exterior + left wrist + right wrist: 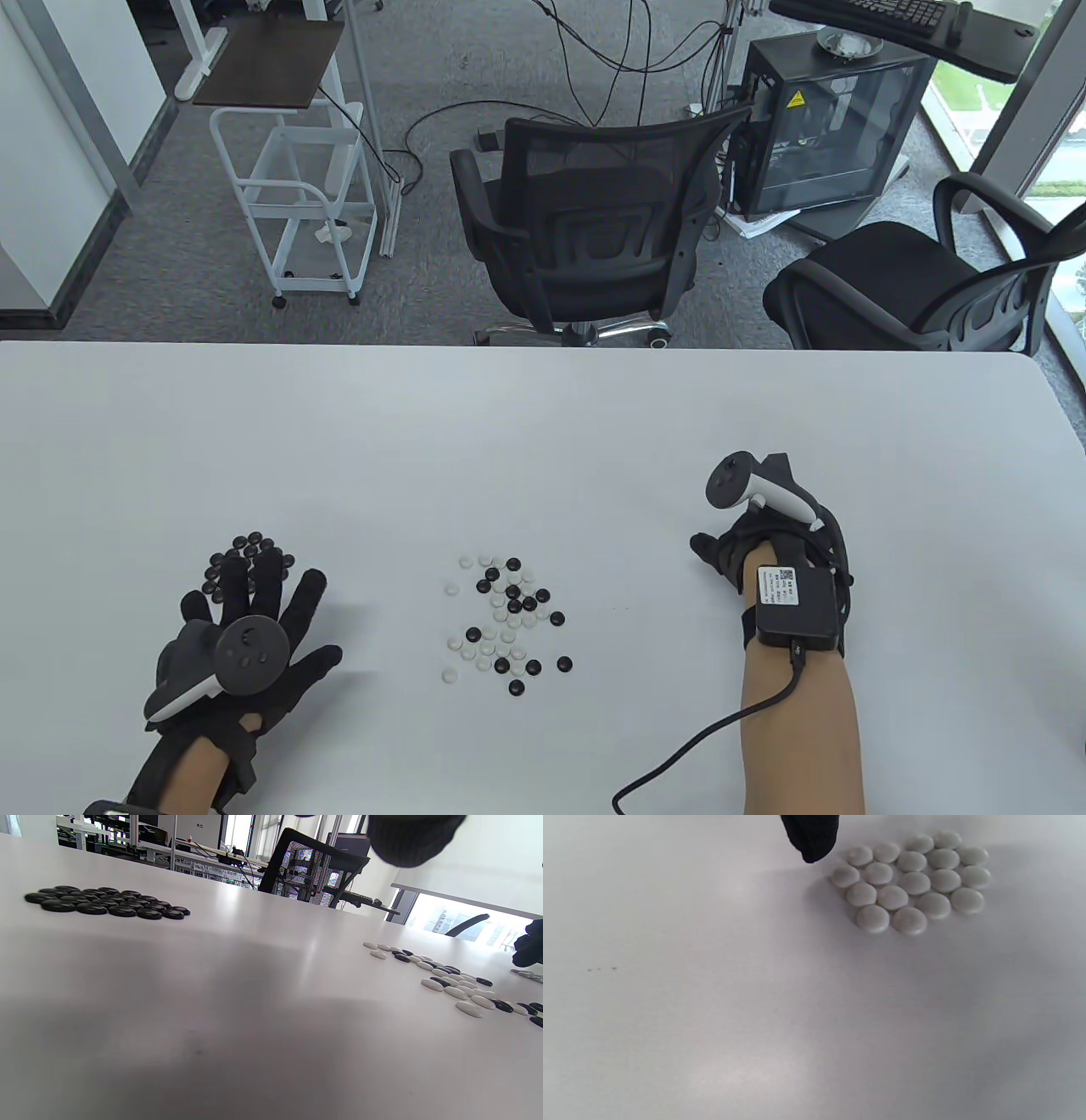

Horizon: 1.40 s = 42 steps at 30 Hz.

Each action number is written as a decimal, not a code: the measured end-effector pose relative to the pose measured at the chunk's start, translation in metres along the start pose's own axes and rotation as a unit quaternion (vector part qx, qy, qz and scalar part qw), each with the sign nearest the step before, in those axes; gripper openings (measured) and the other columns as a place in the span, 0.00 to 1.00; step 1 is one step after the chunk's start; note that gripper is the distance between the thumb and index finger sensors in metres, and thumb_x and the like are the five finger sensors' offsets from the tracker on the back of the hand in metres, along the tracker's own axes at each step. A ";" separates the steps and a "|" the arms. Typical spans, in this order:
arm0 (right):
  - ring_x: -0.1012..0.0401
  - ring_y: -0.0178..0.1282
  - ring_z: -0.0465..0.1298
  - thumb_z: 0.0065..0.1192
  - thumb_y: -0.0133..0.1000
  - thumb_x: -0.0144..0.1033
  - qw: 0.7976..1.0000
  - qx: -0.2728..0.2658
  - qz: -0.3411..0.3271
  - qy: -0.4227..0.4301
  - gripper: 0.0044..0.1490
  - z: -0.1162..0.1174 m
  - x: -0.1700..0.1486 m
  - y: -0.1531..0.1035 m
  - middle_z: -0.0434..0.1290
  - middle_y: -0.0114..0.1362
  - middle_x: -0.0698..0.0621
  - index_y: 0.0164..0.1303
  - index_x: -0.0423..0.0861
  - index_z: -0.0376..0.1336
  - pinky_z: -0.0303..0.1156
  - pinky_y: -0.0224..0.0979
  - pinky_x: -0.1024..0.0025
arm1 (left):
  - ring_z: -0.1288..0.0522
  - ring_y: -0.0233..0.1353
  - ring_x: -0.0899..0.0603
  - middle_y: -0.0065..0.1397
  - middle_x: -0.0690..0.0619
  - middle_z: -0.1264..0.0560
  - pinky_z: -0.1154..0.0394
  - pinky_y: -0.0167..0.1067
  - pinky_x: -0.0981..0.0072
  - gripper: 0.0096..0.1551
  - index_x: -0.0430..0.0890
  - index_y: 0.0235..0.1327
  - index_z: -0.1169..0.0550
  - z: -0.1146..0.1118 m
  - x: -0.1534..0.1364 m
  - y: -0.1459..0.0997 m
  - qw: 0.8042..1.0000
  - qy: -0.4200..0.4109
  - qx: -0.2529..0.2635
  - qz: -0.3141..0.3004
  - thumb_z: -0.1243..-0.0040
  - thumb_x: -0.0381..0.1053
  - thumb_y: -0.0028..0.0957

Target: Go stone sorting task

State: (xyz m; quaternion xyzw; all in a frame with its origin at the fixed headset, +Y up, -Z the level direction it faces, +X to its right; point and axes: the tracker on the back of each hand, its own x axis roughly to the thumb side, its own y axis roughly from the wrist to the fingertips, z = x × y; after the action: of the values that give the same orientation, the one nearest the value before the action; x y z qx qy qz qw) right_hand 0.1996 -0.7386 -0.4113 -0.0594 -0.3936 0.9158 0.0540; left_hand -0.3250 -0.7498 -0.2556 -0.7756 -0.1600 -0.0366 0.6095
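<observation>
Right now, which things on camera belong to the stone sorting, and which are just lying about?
Job:
- mixed stones
- black pile
- white pile
- left hand
- right hand
- table

Lying about:
- office chair
- white cart
- computer case

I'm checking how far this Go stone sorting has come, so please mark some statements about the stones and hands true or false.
1. A mixed cluster of black and white Go stones lies on the white table between the two hands. True.
2. The sorted group of flat black stones contains several white ones. False: only black stones show there.
3. The sorted patch of round white stones lies in a single flat layer. True.
4. The gloved left hand is closed in a fist. False: its fingers are spread, reaching over the black group.
5. The gloved right hand is over the mixed cluster. False: it is off to that cluster's right.
</observation>
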 end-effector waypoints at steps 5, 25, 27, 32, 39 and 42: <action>0.20 0.71 0.27 0.40 0.63 0.52 0.994 0.000 -0.102 -0.033 0.46 -0.002 0.056 -0.006 0.34 0.81 0.17 0.80 0.32 0.63 0.31 0.60 0.10 | 0.83 0.73 0.23 0.82 0.33 0.78 0.78 0.53 0.15 0.49 0.50 0.88 0.60 0.000 -0.001 0.000 1.000 0.002 0.004 0.000 0.58 0.68 0.63; 0.20 0.70 0.26 0.40 0.63 0.52 0.960 0.054 -0.268 -0.058 0.46 0.051 0.176 0.021 0.30 0.80 0.16 0.84 0.34 0.57 0.31 0.61 0.10 | 0.83 0.73 0.23 0.82 0.33 0.78 0.78 0.53 0.15 0.49 0.50 0.88 0.60 0.002 -0.003 -0.004 1.000 -0.002 0.016 -0.005 0.58 0.68 0.63; 0.20 0.69 0.25 0.40 0.63 0.52 0.961 0.062 -0.261 -0.059 0.46 0.053 0.174 0.023 0.29 0.79 0.16 0.84 0.34 0.56 0.30 0.60 0.10 | 0.83 0.73 0.23 0.82 0.33 0.78 0.78 0.53 0.15 0.49 0.50 0.88 0.60 0.002 -0.004 -0.004 1.000 -0.003 0.018 -0.006 0.58 0.68 0.63; 0.20 0.70 0.25 0.40 0.63 0.52 0.972 0.049 -0.216 -0.075 0.45 0.043 0.153 0.023 0.30 0.80 0.17 0.84 0.36 0.57 0.30 0.61 0.10 | 0.83 0.73 0.23 0.82 0.33 0.78 0.78 0.53 0.15 0.49 0.50 0.88 0.60 0.002 -0.004 -0.005 1.000 -0.003 0.017 -0.006 0.58 0.68 0.63; 0.20 0.71 0.27 0.42 0.63 0.52 0.991 0.037 -0.106 -0.074 0.44 0.024 0.084 0.016 0.33 0.81 0.18 0.80 0.36 0.63 0.31 0.61 0.10 | 0.83 0.73 0.23 0.82 0.33 0.78 0.78 0.53 0.15 0.49 0.50 0.88 0.59 0.002 -0.004 -0.005 1.000 -0.003 0.017 -0.005 0.58 0.68 0.63; 0.20 0.71 0.27 0.42 0.63 0.52 0.994 0.038 -0.074 -0.064 0.43 0.022 0.057 0.012 0.34 0.81 0.18 0.79 0.36 0.64 0.31 0.61 0.10 | 0.83 0.73 0.23 0.81 0.33 0.78 0.78 0.53 0.15 0.49 0.50 0.88 0.59 0.002 -0.004 -0.005 1.000 -0.002 0.018 -0.005 0.58 0.68 0.63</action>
State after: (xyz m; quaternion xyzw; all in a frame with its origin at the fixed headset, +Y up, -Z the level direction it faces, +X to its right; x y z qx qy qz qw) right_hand 0.1398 -0.7542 -0.4088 0.0310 -0.3641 0.9256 0.0985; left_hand -0.3309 -0.7479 -0.2526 -0.7639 -0.1657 -0.0354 0.6226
